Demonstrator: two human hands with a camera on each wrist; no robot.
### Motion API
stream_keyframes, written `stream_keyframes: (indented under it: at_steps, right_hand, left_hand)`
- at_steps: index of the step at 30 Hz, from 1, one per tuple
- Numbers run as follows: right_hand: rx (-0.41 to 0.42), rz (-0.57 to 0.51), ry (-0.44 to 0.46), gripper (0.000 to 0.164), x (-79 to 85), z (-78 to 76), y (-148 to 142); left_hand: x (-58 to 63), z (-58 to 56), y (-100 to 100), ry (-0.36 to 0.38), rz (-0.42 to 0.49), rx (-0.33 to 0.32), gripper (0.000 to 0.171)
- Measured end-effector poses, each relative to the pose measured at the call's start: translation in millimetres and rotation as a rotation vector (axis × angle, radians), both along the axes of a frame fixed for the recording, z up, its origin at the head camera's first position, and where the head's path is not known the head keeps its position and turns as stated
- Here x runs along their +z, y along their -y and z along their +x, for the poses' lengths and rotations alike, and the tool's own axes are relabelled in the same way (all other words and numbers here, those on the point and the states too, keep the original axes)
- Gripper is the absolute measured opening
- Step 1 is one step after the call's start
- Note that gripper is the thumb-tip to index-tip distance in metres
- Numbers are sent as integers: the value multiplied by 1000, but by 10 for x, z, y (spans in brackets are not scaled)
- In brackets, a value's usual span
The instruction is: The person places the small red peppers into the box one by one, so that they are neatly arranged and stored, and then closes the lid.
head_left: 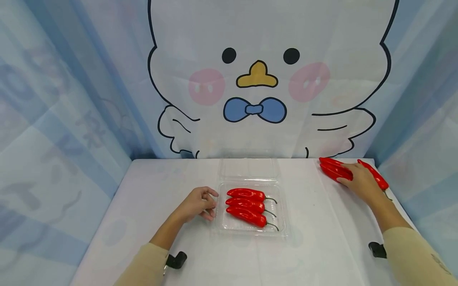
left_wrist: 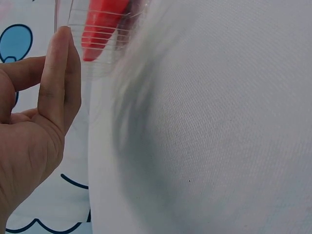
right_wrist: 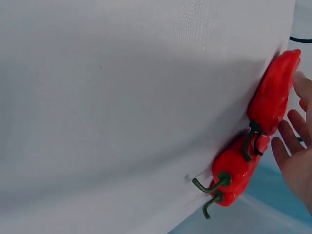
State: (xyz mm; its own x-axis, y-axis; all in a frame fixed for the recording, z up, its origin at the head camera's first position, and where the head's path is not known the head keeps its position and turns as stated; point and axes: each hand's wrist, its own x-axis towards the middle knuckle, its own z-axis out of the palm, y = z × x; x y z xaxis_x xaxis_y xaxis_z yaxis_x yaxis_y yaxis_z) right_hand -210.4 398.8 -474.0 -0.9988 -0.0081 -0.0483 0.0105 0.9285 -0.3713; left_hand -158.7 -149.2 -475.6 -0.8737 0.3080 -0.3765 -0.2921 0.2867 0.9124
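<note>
Three red chili peppers [head_left: 245,205] lie side by side in a clear plastic clamshell box [head_left: 283,214], stems to the right. Its lid [head_left: 248,170] is folded back, away from the person. At the box's left edge is my left hand [head_left: 197,204], fingers loosely bent and holding nothing; in the left wrist view the fingertips [left_wrist: 62,36] reach the box's ribbed side. Toward the table's far right corner, my right hand [head_left: 362,182] reaches over a pair of red peppers [head_left: 334,170], its thumb and fingers spread around them. In the right wrist view the fingers [right_wrist: 288,136] are relaxed beside the peppers [right_wrist: 274,92].
More red pepper [head_left: 373,174] lies right of my right hand, along the table's right edge; the right wrist view shows two peppers [right_wrist: 236,168] there. A white cloth covers the table [head_left: 315,238]. Printed curtains [head_left: 257,135] stand behind and at both sides.
</note>
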Motion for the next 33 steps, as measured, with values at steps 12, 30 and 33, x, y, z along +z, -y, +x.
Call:
stream_keyframes:
  at_steps: [12,30,33]
  right_hand:
    - [-28,42,19,76,-51,-46,-5]
    - [-49,48,14,63,-95,-94,54]
    - [-59,46,15,62,-92,-95,62]
  left_hand:
    - [-25,-11,2,3,20,-7,32]
    - [-14,-4,13,-1,16,-9,33]
    - [-12,-7,15,-3,17,-11,33]
